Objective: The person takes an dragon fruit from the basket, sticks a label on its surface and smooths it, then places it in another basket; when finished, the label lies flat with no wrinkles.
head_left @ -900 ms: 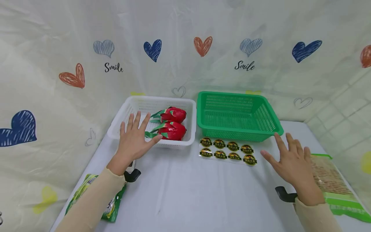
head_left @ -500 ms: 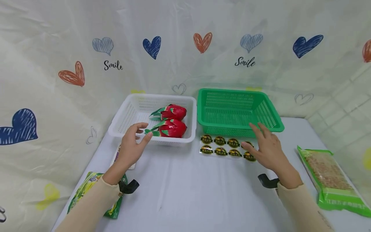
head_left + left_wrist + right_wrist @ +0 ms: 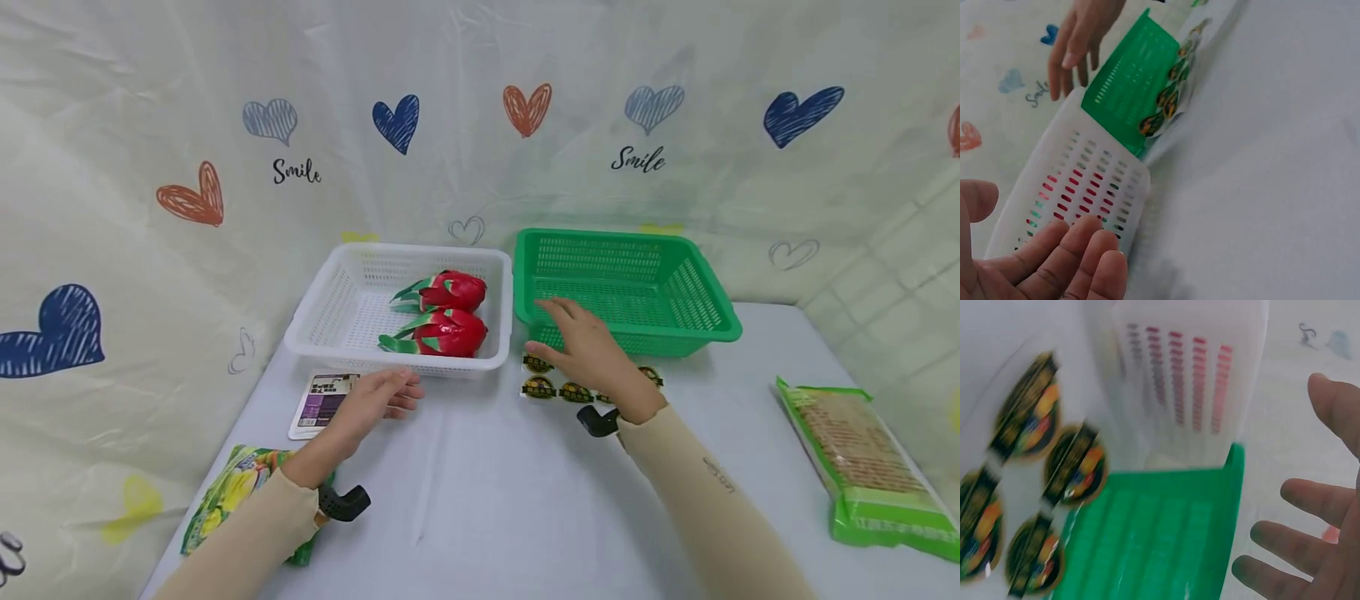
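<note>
Two shiny red dragon fruits, an upper one and a lower one, lie in the white basket with their green tips to the left. My left hand is just in front of that basket, palm inward, fingers loosely bent and holding nothing; its fingers show before the basket's slotted wall in the left wrist view. My right hand hovers at the left front of the green basket, fingers spread and holding nothing. Under it lies a sheet of round black-and-gold stickers, partly hidden.
A white and purple label card lies beside my left hand. At the left edge, a green and yellow packet is partly under my forearm. A clear, green-edged bag lies at right. A heart-printed sheet hangs behind.
My right hand has swept left, from the green basket's right corner to its left front. My left hand has come down from over the white basket to its front, fingers less spread.
</note>
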Available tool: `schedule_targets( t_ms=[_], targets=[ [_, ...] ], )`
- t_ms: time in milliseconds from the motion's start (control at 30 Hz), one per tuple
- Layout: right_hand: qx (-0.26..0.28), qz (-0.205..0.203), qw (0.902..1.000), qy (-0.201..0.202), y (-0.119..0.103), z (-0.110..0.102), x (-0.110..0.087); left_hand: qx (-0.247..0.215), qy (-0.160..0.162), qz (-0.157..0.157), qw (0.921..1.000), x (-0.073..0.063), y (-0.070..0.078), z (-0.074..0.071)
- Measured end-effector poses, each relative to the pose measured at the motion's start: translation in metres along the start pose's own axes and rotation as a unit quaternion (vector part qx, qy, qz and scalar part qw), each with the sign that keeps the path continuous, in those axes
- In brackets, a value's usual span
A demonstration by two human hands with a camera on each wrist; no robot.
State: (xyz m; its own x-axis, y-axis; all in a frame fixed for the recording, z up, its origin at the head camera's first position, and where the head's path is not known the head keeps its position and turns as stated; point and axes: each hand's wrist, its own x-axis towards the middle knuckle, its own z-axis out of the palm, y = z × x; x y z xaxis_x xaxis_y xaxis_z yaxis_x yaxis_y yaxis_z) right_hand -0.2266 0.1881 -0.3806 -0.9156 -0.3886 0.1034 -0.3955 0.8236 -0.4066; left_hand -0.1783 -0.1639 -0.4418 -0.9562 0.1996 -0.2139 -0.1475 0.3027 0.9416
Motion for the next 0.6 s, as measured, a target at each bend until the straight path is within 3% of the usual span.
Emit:
schedule_targets(
  t_ms=[167, 333, 400, 600],
  targets=[
    [0.002, -0.011, 0.9998, -0.016, -0.028, 0.007, 0.034, -0.076, -0.008, -0.031, 0.9966, 0.013, -0.005, 0.003],
    [0.023, -0.010, 0.9983, -0.053, -0.057, 0.017, 0.062, -0.166, 0.023, -0.036, 0.9851, 0.022, -0.003, 0.007],
    [0.032, -0.007, 0.9969, -0.072, -0.068, 0.021, 0.071, -0.205, 0.039, -0.041, 0.9772, 0.024, -0.002, 0.008],
    [0.017, -0.010, 0.9933, -0.114, -0.092, 0.033, 0.092, -0.325, 0.066, -0.058, 0.9415, 0.026, 0.002, 0.013]
  ],
)
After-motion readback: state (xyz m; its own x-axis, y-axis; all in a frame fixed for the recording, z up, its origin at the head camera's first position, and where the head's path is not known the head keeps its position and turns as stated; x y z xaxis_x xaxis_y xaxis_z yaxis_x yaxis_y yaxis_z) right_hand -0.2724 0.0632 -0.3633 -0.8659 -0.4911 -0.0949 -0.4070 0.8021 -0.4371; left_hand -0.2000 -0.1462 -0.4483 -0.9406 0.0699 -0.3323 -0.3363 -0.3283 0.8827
